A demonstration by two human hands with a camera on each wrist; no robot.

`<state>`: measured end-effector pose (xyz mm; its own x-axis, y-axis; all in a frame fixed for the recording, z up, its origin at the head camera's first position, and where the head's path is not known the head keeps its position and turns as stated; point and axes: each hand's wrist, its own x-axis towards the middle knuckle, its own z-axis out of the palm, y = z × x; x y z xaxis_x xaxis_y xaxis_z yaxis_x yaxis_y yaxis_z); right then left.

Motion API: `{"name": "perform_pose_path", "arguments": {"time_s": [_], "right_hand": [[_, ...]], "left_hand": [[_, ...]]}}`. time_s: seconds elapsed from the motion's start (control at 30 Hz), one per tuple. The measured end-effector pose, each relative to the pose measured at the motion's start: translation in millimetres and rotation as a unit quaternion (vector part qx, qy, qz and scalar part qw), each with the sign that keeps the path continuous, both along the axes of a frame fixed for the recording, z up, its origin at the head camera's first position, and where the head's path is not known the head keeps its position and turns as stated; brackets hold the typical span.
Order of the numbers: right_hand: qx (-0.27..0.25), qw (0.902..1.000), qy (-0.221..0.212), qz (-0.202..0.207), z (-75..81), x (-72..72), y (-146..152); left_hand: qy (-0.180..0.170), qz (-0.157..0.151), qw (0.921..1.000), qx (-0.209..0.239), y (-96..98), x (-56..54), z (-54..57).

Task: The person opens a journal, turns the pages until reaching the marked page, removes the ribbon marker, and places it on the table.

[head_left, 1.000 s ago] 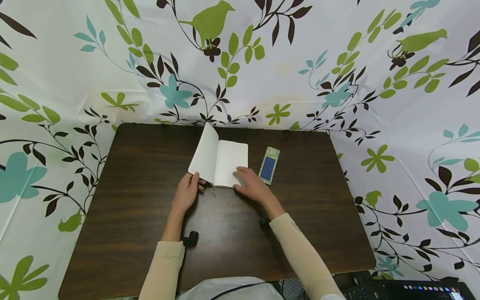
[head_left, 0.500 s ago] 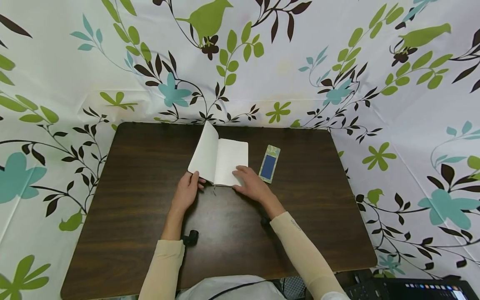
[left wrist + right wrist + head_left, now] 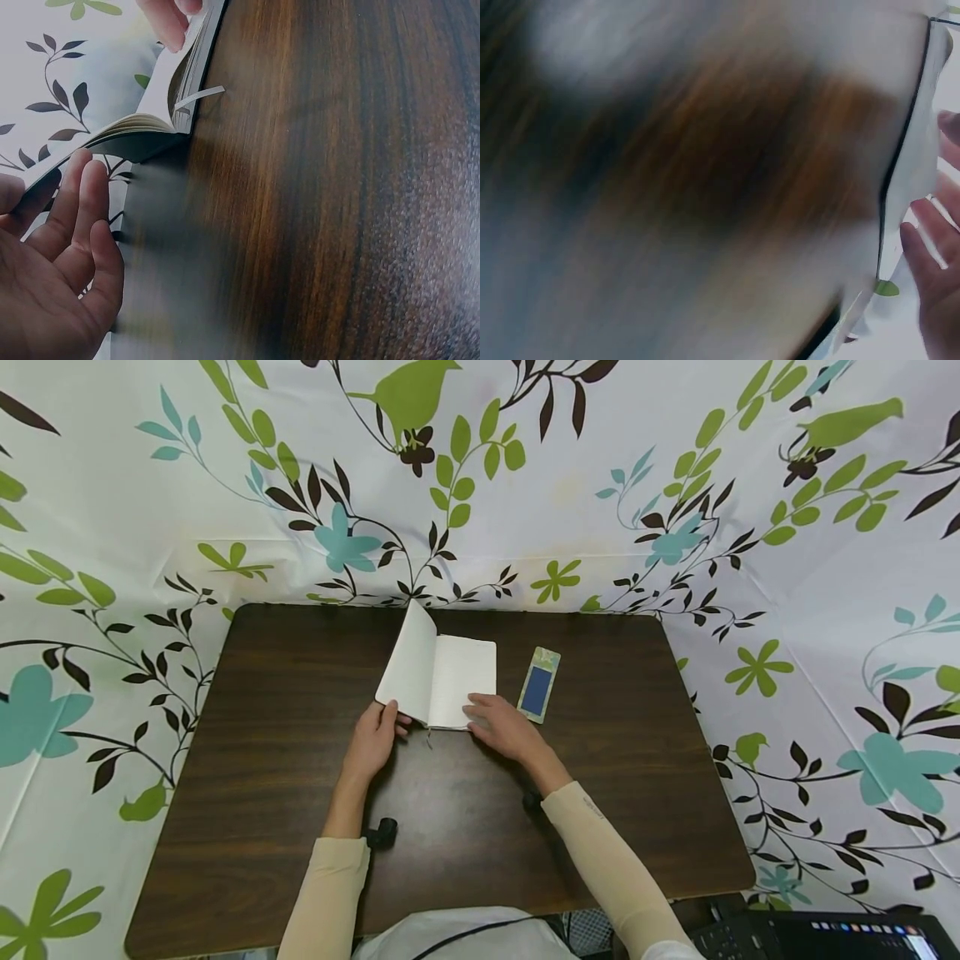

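An open notebook (image 3: 463, 677) with pale pages and a dark cover stands over the table's middle, its left half tilted up. My left hand (image 3: 373, 739) pinches the lower left corner of the raised cover and pages, thumb on the page side and fingers beneath, as the left wrist view shows. A thin ribbon bookmark (image 3: 201, 96) sticks out at the spine's lower end. My right hand (image 3: 506, 725) rests on the lower right part of the right page with loosely bent fingers (image 3: 922, 247).
Right of the notebook lies a green packet with a blue panel (image 3: 537, 687) on the dark wooden table (image 3: 637, 760). A laptop (image 3: 840, 937) sits at the lower right. A patterned cloth (image 3: 570, 485) hangs behind the table.
My right hand's fingers have shifted slightly on the right page. My left hand keeps its hold on the raised half, and the notebook stays open as before.
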<state>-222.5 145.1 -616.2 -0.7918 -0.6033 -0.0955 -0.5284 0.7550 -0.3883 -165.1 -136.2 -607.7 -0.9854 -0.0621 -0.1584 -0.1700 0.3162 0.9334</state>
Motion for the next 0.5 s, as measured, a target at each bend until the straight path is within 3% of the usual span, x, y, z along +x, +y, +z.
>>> {"name": "perform_pose_path", "arguments": {"time_s": [0.23,0.5], "right_hand": [[0.054,0.9919,0.107,0.041,-5.1,4.2,-0.9],[0.038,0.9903,0.129,0.034,-7.8,7.8,-1.6]], "left_hand": [[0.002,-0.002,0.9999,0.010,-0.7,-0.3,0.7],[0.001,0.000,0.9999,0.017,-0.4,-0.5,1.0]]}}
